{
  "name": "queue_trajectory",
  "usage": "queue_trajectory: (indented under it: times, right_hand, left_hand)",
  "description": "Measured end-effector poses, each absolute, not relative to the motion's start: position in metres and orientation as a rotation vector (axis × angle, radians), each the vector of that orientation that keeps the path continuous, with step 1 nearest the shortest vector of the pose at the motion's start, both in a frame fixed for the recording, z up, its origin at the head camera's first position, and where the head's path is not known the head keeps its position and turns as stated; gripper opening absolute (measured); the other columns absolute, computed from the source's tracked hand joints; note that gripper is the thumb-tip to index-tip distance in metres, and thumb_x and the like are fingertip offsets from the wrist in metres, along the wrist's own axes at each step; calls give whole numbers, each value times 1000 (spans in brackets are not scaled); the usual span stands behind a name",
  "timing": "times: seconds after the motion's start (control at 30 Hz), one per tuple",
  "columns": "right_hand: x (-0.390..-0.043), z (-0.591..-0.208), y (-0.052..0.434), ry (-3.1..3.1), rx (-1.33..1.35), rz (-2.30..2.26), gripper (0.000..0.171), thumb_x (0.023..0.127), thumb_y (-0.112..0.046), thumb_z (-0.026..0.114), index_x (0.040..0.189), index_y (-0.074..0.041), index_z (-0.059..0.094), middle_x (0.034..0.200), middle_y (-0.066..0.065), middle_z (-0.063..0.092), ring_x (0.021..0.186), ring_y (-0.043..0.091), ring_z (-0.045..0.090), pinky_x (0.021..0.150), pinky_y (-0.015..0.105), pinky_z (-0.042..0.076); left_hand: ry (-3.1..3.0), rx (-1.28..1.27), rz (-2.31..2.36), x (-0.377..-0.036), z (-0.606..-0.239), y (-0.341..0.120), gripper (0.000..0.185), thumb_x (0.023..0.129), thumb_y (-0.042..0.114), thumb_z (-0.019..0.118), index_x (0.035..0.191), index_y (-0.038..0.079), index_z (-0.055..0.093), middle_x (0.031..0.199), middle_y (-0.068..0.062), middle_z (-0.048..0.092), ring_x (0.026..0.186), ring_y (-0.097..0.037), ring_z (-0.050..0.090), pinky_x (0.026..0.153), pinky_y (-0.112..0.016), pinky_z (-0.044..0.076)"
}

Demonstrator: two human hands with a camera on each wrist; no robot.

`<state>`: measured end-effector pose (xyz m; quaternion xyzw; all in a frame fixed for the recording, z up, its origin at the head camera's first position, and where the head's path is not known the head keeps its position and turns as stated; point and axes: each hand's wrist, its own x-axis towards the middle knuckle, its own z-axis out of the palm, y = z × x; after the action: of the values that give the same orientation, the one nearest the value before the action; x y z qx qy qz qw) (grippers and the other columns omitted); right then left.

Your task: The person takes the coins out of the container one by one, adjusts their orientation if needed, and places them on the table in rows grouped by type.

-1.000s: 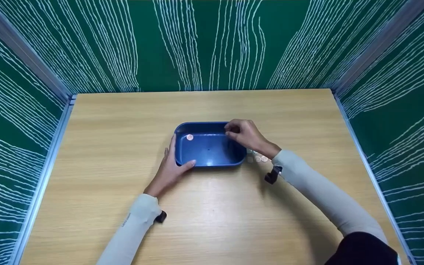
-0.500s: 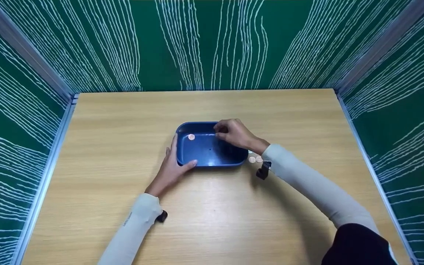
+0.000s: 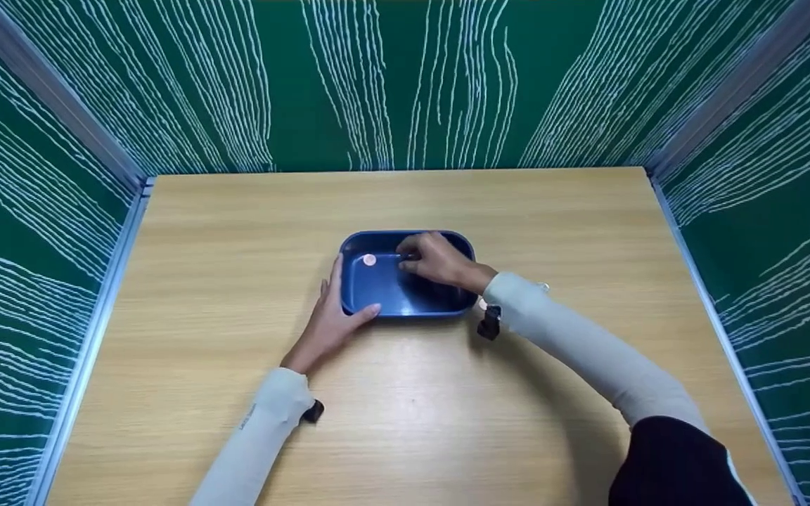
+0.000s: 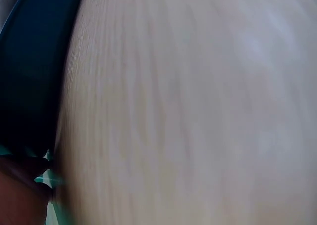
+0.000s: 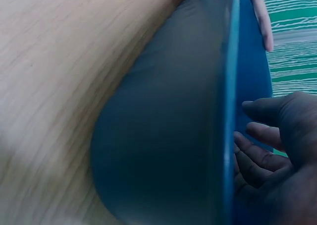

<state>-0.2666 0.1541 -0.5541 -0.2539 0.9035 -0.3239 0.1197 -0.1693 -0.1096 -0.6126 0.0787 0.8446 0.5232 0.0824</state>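
Note:
A dark blue tray (image 3: 447,303) sits mid-table, and one copper coin (image 3: 369,260) lies in its far left corner. My left hand (image 3: 328,320) rests against the tray's near left corner, fingers straight along the left wall and thumb on the front rim. My right hand (image 3: 433,258) reaches over the right rim into the tray, its fingertips bunched close to the coin. Whether they pinch anything is hidden. In the right wrist view the tray's outer wall (image 5: 163,126) fills the middle, with my loosely curled fingers (image 5: 262,136) inside it. The left wrist view is blurred, showing the tray (image 4: 29,76) and table.
A few loose coins (image 3: 481,303) lie on the wooden table (image 3: 405,407) just right of the tray, mostly hidden under my right sleeve. Green patterned walls with metal frames close in the table on the left, back and right.
My right hand has moved left from the tray's right rim to over its middle, nearer the coin. My left hand and the tray have stayed put.

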Motion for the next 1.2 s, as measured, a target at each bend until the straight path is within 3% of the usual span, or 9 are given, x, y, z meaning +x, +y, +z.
queue_trajectory:
  times: [0.37,0.63,0.83,1.03,1.2]
  right_hand:
    - [-273,-564,139,2583,-715,-908,36,104,-13,76,136,2,75,124,17,79,105,23,77,95,42,64]
    - [-276,-571,128,2576,-749,-924,35,105,-13,75,137,0,75,129,17,78,108,23,77,96,42,64]
    - [-278,-574,123,2577,-831,-890,34,106,-13,75,138,0,75,125,16,79,94,21,72,87,42,62]
    - [-277,-574,122,2555,-843,-855,34,108,-13,71,141,-2,74,134,15,77,99,20,72,93,42,62]
    - [-275,-573,122,2556,-863,-857,28,109,-12,70,134,-4,79,132,13,78,108,17,75,100,41,62]
  left_hand:
    - [2526,222,1563,-169,-615,-110,121,95,55,84,178,37,-2,185,-9,7,166,-54,-1,131,-72,12]
    - [2516,209,1554,-170,-614,-110,120,96,54,83,178,40,-3,185,-10,7,166,-55,-2,129,-75,15]
    - [2496,213,1567,-170,-612,-109,120,95,54,83,177,41,-3,185,-13,7,166,-55,-3,130,-74,14]
    - [2478,206,1565,-170,-612,-109,118,97,50,83,177,43,-4,185,-12,5,166,-54,-6,129,-76,15]
    - [2490,221,1568,-170,-612,-110,120,97,50,84,178,40,-4,186,-9,4,166,-54,-6,130,-75,13]
